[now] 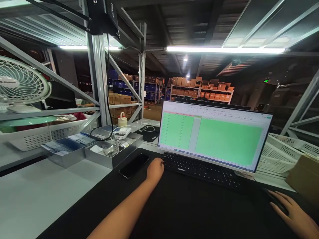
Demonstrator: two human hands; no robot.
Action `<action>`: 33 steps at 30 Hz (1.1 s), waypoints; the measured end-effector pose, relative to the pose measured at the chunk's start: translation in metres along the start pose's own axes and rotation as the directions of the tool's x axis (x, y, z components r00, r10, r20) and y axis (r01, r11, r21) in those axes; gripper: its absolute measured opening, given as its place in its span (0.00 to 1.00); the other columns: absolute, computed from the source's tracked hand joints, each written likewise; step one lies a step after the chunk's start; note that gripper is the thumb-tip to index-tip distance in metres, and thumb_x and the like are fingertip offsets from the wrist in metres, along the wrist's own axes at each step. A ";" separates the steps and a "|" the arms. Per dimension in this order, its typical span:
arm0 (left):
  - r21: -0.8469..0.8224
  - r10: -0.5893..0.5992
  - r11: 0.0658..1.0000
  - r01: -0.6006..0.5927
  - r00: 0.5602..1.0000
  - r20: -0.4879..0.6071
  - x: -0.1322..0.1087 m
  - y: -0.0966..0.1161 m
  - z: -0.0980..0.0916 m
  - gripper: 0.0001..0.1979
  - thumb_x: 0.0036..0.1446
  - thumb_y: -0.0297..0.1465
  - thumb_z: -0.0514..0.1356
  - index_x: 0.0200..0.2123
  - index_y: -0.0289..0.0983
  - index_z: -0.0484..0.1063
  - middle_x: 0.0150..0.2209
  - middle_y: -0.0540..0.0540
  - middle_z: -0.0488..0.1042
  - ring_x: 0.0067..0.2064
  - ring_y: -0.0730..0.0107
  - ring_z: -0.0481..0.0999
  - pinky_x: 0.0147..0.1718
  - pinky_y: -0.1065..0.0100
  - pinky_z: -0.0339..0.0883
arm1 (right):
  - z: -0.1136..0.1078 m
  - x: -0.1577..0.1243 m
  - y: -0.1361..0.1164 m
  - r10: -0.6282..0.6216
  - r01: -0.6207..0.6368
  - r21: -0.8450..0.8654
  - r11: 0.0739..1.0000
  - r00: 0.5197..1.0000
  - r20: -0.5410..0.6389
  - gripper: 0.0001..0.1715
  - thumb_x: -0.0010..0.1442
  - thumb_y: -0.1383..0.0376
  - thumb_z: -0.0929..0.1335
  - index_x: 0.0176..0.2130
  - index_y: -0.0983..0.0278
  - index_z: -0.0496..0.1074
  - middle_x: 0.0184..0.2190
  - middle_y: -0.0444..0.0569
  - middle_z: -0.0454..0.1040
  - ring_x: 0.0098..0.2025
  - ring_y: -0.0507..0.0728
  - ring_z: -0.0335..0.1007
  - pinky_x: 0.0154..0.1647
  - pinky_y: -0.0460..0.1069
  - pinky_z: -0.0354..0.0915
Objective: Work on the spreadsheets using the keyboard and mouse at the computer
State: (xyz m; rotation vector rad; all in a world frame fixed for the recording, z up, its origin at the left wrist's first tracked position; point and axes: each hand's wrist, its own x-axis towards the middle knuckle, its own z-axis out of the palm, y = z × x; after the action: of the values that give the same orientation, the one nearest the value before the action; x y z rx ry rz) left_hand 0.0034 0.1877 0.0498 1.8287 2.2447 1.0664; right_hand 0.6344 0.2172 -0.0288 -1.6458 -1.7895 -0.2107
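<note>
My left hand (155, 170) rests on the black desk mat (189, 205) at the left end of the black keyboard (199, 168). Its fingers are curled in, and I see nothing held in them. A dark phone (134, 165) lies flat just left of that hand. Over at the right edge, my right hand (290, 209) is laid on a black computer mouse (277, 202), with the thumb along one side and fingers along the other. Behind the keyboard stands a monitor (214, 136) showing a spreadsheet with a large green area and one grey column.
Grey open boxes (119, 157) with papers and small items sit left of the mat. A cream bottle (122, 121) stands behind them. White baskets (279, 156) and a cardboard box (302, 176) flank the right side. A fan (20, 83) and metal rack post (99, 76) are left.
</note>
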 end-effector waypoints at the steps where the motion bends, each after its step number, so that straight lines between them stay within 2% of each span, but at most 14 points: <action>1: -0.001 0.000 1.000 0.000 1.000 0.001 0.000 0.000 0.000 0.14 0.59 0.23 0.54 0.40 0.39 0.79 0.46 0.45 0.80 0.49 0.66 0.78 0.49 0.68 0.68 | -0.001 0.000 -0.002 0.007 -0.007 0.006 1.000 1.000 0.003 0.39 0.52 0.38 0.63 0.51 0.56 0.79 0.52 0.57 0.79 0.53 0.73 0.77 0.53 0.66 0.75; 9: 0.000 0.007 1.000 -0.007 1.000 0.005 -0.001 0.001 -0.002 0.14 0.60 0.23 0.53 0.40 0.38 0.78 0.46 0.45 0.80 0.50 0.64 0.78 0.49 0.67 0.68 | 0.003 0.001 -0.002 0.038 -0.035 0.084 0.996 0.999 -0.031 0.30 0.49 0.39 0.66 0.46 0.45 0.81 0.51 0.56 0.79 0.54 0.77 0.75 0.53 0.71 0.73; 16: 0.009 -0.005 1.000 0.004 1.000 0.009 -0.001 0.002 -0.002 0.15 0.61 0.24 0.53 0.42 0.38 0.78 0.48 0.44 0.80 0.50 0.64 0.78 0.49 0.66 0.69 | 0.002 0.000 0.000 0.028 -0.027 0.076 0.997 1.000 -0.008 0.30 0.51 0.40 0.66 0.48 0.48 0.80 0.52 0.57 0.78 0.54 0.75 0.76 0.51 0.68 0.74; 24: 0.009 0.007 1.000 -0.007 1.000 0.008 0.000 0.000 -0.002 0.15 0.60 0.24 0.53 0.41 0.38 0.78 0.49 0.43 0.80 0.50 0.64 0.78 0.50 0.66 0.69 | 0.003 0.003 0.006 -0.001 0.001 -0.010 1.000 1.000 -0.012 0.34 0.54 0.44 0.64 0.51 0.59 0.78 0.53 0.59 0.78 0.56 0.70 0.75 0.55 0.63 0.72; 33: 0.015 0.026 1.000 -0.026 1.000 0.008 0.002 -0.001 -0.002 0.13 0.60 0.25 0.53 0.40 0.39 0.78 0.49 0.44 0.80 0.51 0.63 0.78 0.49 0.67 0.69 | 0.001 -0.001 0.003 -0.014 0.014 -0.066 0.998 1.000 -0.002 0.30 0.58 0.48 0.63 0.53 0.58 0.77 0.54 0.56 0.77 0.58 0.67 0.74 0.58 0.62 0.70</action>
State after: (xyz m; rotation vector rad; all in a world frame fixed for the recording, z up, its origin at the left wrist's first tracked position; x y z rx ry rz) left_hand 0.0007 0.1887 0.0518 1.8697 2.2363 1.0476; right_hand 0.6366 0.2177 -0.0314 -1.6788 -1.8102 -0.2807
